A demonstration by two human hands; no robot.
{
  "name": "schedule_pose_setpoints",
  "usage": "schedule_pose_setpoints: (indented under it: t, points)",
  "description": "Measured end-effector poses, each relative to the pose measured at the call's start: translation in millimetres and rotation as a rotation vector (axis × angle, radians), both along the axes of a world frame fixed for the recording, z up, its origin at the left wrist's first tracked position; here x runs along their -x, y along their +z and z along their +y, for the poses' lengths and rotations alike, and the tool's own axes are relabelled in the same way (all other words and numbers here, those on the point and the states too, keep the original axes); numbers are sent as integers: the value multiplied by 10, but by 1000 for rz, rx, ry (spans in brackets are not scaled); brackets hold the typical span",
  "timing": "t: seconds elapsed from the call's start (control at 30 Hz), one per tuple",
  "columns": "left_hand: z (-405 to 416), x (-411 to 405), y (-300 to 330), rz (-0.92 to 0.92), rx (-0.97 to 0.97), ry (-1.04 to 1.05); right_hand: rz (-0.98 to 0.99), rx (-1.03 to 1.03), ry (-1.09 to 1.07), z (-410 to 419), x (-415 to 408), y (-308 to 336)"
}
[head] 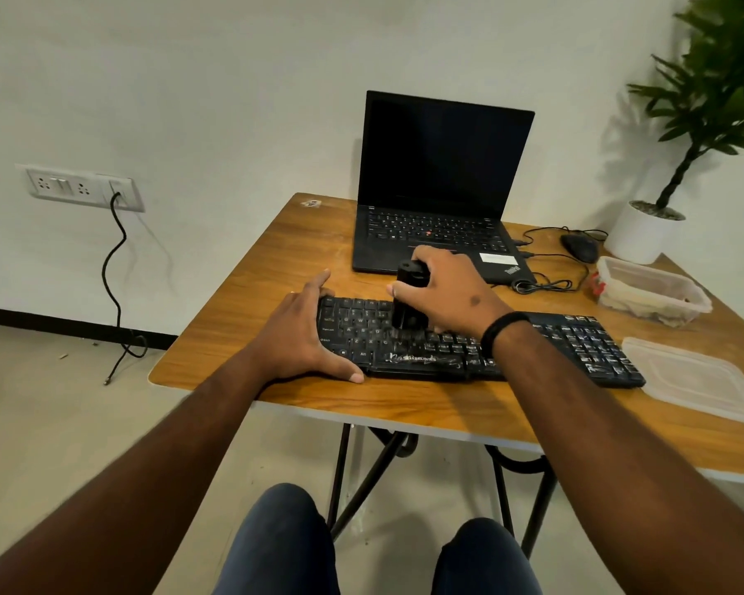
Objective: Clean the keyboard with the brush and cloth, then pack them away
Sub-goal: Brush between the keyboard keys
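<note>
— Gripping the brush (410, 299) with the right hand (449, 294), was the person actually on the keys?

— Yes. The black brush stood upright over the left-centre of the black keyboard (482, 347), its lower end blurred against the keys, and the fingers were wrapped tight around its upper body. A dark band sat on that wrist.

— And the left hand (298, 337)?

— Spread wide, holding nothing. It cupped the keyboard's left end, thumb along the near edge and fingers at the far corner, bracing it on the wooden table (276, 251).

— Where was the cloth?

— I could not tell for sure. A clear plastic container (649, 289) sat at about two o'clock from the keyboard, with something pale crumpled inside, too indistinct to name. Its lid (701, 380) lay flat at three o'clock, just beside the keyboard's right end.

— Anything else on the table?

— An open laptop (441, 182) with a dark screen stood at twelve o'clock, just behind the brush hand. A black mouse (580, 246) and its coiled cable lay at one o'clock, near a white pot holding a plant (705, 100) at the far corner.
</note>
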State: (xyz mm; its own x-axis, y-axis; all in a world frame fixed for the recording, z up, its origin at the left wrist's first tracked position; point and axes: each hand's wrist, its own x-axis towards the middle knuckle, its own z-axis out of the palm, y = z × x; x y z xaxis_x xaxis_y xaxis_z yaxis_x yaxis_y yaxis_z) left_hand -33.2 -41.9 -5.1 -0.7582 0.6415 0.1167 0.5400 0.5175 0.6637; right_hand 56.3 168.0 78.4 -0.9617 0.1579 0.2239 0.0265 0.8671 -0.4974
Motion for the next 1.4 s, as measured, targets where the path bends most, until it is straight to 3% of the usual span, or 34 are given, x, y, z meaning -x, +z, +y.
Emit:
schedule_pose_setpoints:
  t: [0.1, 0.3, 0.47, 0.7, 0.97, 1.1, 1.23, 1.3, 1.4]
  points:
    - [-5, 0, 1, -6, -5, 0, 116, -26, -121, -31, 0, -83]
    - [-6, 2, -12, 1, -14, 1, 65, 36, -35, -147, -43, -73]
    - [-2, -9, 0, -6, -11, -7, 175, 49, -252, -174, 128, -124]
    - [-2, -13, -4, 7, -9, 10, 69, 387, 24, -619, 238, -100]
    - [5, -6, -4, -5, -8, 6, -8, -81, -392, 47, 180, -20]
    - [3, -13, 0, 1, -7, 8, 19, -78, -227, -334, 186, -27]
    - [-1, 22, -37, 9, -16, 28, 55, 333, 16, -789, 174, -73]
    - [-3, 25, -44, 5, -13, 28, 50, 314, 53, -777, 142, -60]
    - [-16, 3, -28, -4, -18, 9, 16, 215, -60, -450, 118, -53]
